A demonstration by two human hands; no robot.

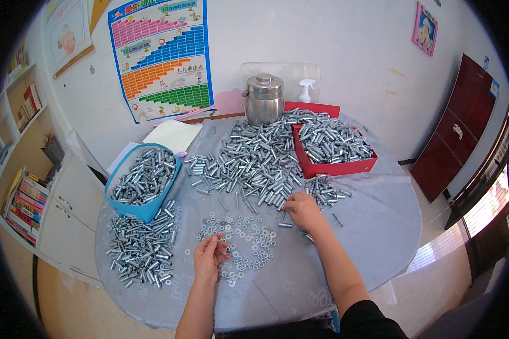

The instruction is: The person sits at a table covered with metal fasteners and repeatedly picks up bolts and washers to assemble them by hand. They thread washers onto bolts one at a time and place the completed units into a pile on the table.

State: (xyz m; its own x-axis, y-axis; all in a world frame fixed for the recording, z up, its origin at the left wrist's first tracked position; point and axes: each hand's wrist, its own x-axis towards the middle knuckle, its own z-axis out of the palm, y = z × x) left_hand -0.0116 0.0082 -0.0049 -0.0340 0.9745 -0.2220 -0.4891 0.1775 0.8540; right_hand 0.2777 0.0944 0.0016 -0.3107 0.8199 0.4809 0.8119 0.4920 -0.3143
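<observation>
The left hand (pixel 209 257) is positioned at lower centre over the scattered washers (pixel 240 234), fingertips pinched, apparently on one washer. The right hand (pixel 302 210), fingers curled down, rests on loose metal sleeves (pixel 254 164) at centre; any grip is not discernible.

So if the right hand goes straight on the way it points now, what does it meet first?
The right hand points up and left across the table. It would probably first meet the big heap of metal sleeves just beyond its fingertips, though the exact line is hard to judge.
</observation>
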